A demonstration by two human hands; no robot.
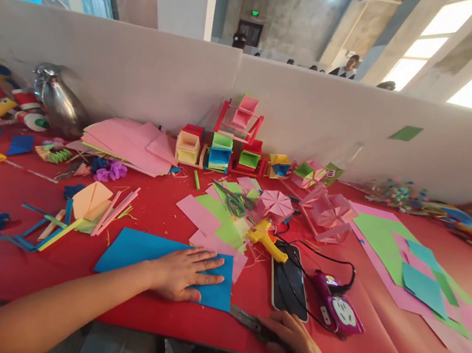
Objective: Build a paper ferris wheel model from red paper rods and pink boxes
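A blue sheet of paper [130, 255], apparently folded, lies near the table's front edge. My left hand [185, 271] rests flat on its right half, fingers spread. At the right, my right hand [295, 342] is closed around the dark handle of a pair of scissors [249, 321], low over the red tabletop. The metal blades point left, with their tip at the paper's lower right corner. Part of the handle is hidden under my fingers.
Just beyond my right hand lie a phone [290, 280], a purple power socket [341, 307] with cables and a yellow glue gun [269, 240]. Paper strips [115, 213] are to the left. Folded paper boxes [220, 152] and pink sheets [127, 142] stand toward the white partition [144, 75].
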